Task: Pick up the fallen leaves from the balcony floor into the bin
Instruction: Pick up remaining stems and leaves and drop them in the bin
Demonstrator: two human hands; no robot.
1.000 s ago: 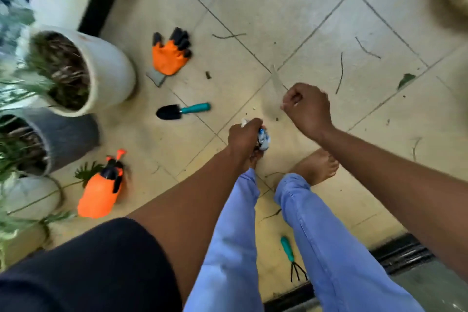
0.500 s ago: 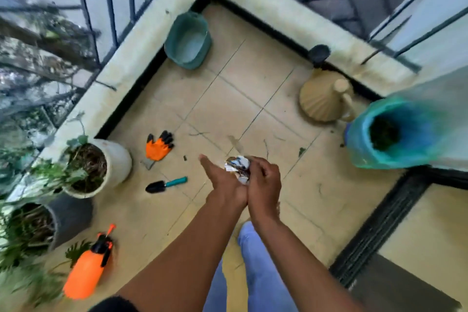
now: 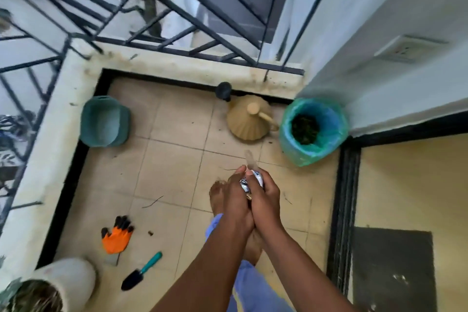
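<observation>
Single head view, steeply downward from standing height, facing balcony corner.

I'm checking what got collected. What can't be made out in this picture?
Head view only:
- Bundle: mostly wrapped by left hand and right hand; contents unclear.
- Bin: dark contents too small to identify.
- White pot: cut off by the edge.

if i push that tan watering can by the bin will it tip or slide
The tan watering can looks squat and broad at the base, so it would probably slide on the smooth floor tiles rather than tip. It looks like light plastic; whether it holds water cannot be seen.
</observation>
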